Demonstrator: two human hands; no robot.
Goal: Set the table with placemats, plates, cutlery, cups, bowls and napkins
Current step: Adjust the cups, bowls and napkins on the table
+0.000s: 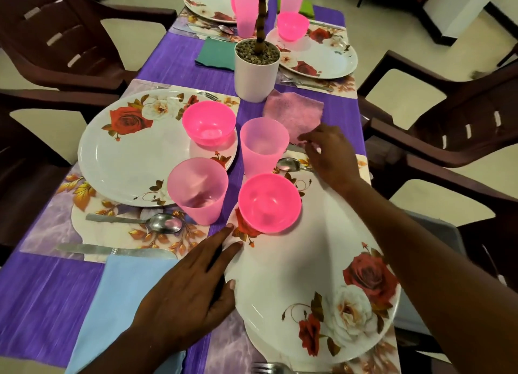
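Observation:
My right hand (326,152) pinches the near corner of a pink napkin (294,114) lying on the purple tablecloth past the near right plate (316,284). My left hand (193,284) lies flat with straight fingers against that plate's left rim. A bright pink bowl (269,202) sits on the plate's far edge. A pale pink cup (263,146) stands just beyond the bowl, and a second cup (197,190) stands to its left. A spoon (290,164) shows beside my right wrist. A blue napkin (123,298) lies under my left forearm.
The left setting has a floral plate (134,149), pink bowl (208,125), spoon (157,221) and knife (112,251) on a floral placemat (47,228). A white plant pot (256,68) stands mid-table. Two far settings and a teal napkin (215,53) lie beyond. Brown chairs (459,132) surround the table.

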